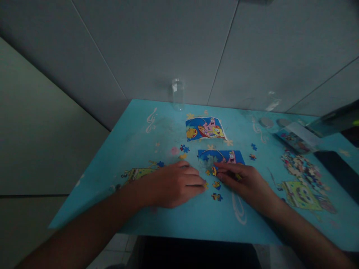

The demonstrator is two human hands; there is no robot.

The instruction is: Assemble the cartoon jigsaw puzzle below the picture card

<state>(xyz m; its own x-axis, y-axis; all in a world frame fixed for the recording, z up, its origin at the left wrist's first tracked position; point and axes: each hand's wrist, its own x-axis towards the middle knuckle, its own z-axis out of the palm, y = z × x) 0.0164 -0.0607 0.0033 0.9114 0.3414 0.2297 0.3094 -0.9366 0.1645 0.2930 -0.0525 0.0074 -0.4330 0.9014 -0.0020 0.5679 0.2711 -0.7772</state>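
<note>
My right hand (244,179) pinches a small yellow and red puzzle piece (214,170) between thumb and forefinger. It is over the lower edge of a partly assembled puzzle (220,155) with a blue background and a pink cartoon figure. My left hand (176,185) rests palm down to the left, its bent fingers somewhat apart. Its fingertips are beside a yellow puzzle piece (206,184); whether they touch it is unclear. Two loose pieces, a blue and yellow one (216,185) and a darker one (217,197), lie between the hands. Behind the puzzle is a picture sheet (206,129) showing a similar scene.
More loose pieces (184,148) lie left of the puzzle, others (253,147) right of it. A heap of pieces (303,170) sits at the right, near a dark flat object (340,173) and a clear box (297,138). One clear glass (178,95) stands by the wall.
</note>
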